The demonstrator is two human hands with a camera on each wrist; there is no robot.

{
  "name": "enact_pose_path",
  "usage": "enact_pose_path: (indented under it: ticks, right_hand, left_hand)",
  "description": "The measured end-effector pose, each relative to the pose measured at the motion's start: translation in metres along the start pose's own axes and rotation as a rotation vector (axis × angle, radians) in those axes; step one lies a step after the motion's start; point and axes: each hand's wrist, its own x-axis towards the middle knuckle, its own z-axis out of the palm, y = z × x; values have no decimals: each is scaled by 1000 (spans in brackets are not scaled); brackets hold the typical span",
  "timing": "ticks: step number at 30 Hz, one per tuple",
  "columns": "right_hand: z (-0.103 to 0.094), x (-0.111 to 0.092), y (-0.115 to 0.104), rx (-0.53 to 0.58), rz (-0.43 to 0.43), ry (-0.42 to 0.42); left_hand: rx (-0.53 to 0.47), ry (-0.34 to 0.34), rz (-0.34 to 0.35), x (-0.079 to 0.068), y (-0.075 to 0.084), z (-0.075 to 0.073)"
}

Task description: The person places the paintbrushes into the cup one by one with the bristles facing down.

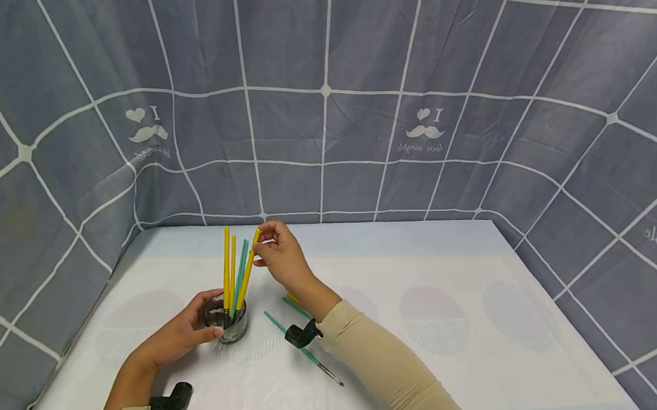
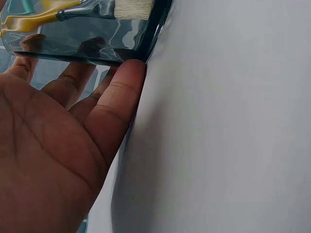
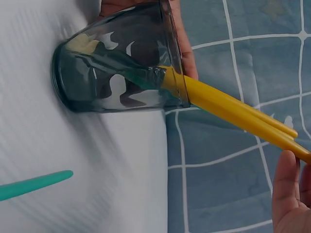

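A clear drinking glass [image 1: 236, 333] stands on the table, left of the middle, with several yellow and green paintbrushes leaning in it, bristles down. Curved round its left side, my left hand [image 1: 171, 333] holds the glass between thumb and fingers. My right hand [image 1: 283, 256] pinches the upper end of a yellow paintbrush [image 1: 247, 274], whose lower part is inside the glass. Through the glass wall [image 3: 121, 104], the right wrist view shows pale bristles near the bottom. In the left wrist view, flat bristles [image 2: 133, 9] show inside.
A green paintbrush [image 1: 310, 355] lies on the white patterned table [image 1: 460, 373], right of the glass. Another green handle [image 1: 295, 307] and a yellow handle [image 1: 292, 298] lie partly hidden under my right forearm. A grey gridded curtain [image 1: 369, 132] surrounds the table's back and sides.
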Motion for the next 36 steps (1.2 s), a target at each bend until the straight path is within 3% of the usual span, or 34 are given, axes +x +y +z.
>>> enact_pose_path:
  ticks: [13, 17, 23, 27, 36]
  right_hand:
    - [-16, -2, -3, -81, 50, -88]
    - [-28, -2, 0, -170, 83, -120]
    - [-52, -1, 9, -322, 190, -239]
    - [-70, -3, 16, -366, 282, -320]
    - [-102, -10, 29, -514, 389, -384]
  left_hand:
    - [8, 5, -16, 1, -2, 0]
    - [2, 2, -13, 0, -3, 0]
    - [15, 6, -19, -1, -1, 1]
    - [28, 8, -23, -1, 1, 1]
    - [51, 12, -22, -2, 1, 1]
